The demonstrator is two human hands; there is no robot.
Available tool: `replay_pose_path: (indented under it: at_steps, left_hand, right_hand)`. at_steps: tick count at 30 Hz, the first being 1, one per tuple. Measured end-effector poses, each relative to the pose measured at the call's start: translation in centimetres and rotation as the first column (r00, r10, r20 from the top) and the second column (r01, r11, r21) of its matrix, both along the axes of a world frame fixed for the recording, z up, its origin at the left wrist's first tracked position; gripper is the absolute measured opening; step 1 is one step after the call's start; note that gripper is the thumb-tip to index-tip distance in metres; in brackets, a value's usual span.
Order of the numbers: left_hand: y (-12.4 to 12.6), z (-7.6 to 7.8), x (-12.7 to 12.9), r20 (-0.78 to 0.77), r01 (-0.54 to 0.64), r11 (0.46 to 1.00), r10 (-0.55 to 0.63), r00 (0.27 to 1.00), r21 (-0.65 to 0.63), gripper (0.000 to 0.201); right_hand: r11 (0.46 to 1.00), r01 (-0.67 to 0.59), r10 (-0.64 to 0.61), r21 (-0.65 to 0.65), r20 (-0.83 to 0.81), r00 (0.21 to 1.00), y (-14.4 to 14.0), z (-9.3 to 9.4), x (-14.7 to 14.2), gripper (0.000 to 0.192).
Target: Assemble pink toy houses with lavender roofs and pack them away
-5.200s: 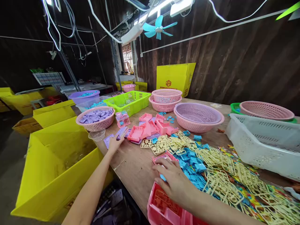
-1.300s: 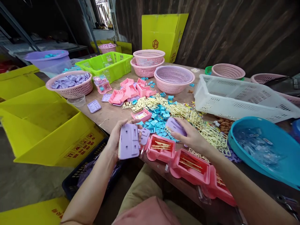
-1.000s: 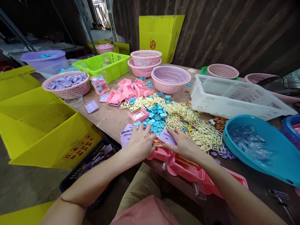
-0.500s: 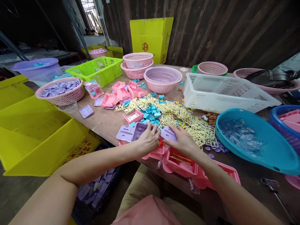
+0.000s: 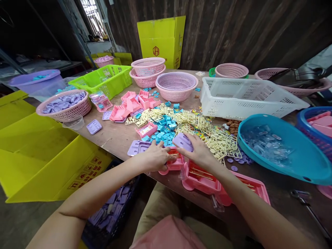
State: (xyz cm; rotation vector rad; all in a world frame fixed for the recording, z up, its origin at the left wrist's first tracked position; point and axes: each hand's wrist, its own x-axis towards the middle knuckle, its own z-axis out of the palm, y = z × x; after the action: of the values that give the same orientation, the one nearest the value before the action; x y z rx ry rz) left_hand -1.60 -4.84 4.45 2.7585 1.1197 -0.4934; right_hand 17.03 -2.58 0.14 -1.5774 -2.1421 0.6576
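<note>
In my right hand (image 5: 201, 150) is a light purple plastic lid (image 5: 183, 141), tilted up, with thumb and fingers closed on its edge. My left hand (image 5: 157, 157) is at the left end of a row of pink plastic boxes (image 5: 201, 176), fingers apart and bent beside the nearest box. Whether its fingertips touch that box I cannot tell. A purple tray-like part (image 5: 137, 147) lies just left of this hand, partly hidden by it. Thin cream sticks are inside the pink boxes. Blue pieces (image 5: 166, 128) are heaped beyond my hands, with cream plastic frames (image 5: 220, 141) alongside.
A teal basin (image 5: 303, 162) of clear parts stands right, near a white crate (image 5: 249, 100). Pink baskets (image 5: 176, 93) and a green crate (image 5: 109, 83) are at the back. A yellow carton (image 5: 52, 159) stands left of the table edge; a wrench-like tool (image 5: 308, 207) lies right.
My left hand has moved left and down, off the dark purple tray toward the pink box. The right hand's lid has been raised and tilted. The whole view has shifted slightly.
</note>
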Motion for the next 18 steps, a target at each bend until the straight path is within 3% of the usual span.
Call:
replay_pose_path:
  at_steps: [4, 8, 11, 18]
  left_hand:
    - [0.5, 1.5, -2.3, 0.105, -0.044, 0.999, 0.043, 0.993, 0.006, 0.034]
    - [0.0, 2.4, -4.8, 0.139, -0.214, 0.973, 0.2, 0.97, 0.091, 0.039]
    - [-0.8, 1.5, -4.7, 0.05, -0.276, 0.955, 0.272, 0.961, 0.108, 0.049]
    - [-1.1, -0.7, -3.1, -0.015, -0.269, 0.941, 0.278, 0.96, 0.203, 0.043]
  right_hand:
    - [0.997, -0.062, 0.063, 0.037, -0.022, 0.998, -0.1, -0.1, 0.4, 0.064]
    - [0.936, -0.345, 0.342, 0.068, 0.056, 0.938, -0.5, -0.1, -0.6, 0.075]
    - [0.85, -0.523, 0.504, 0.067, 0.188, 0.843, -0.3, -0.5, -2.2, 0.08]
    - [0.772, -0.63, 0.56, 0.082, 0.382, 0.735, 0.1, -1.1, -3.8, 0.075]
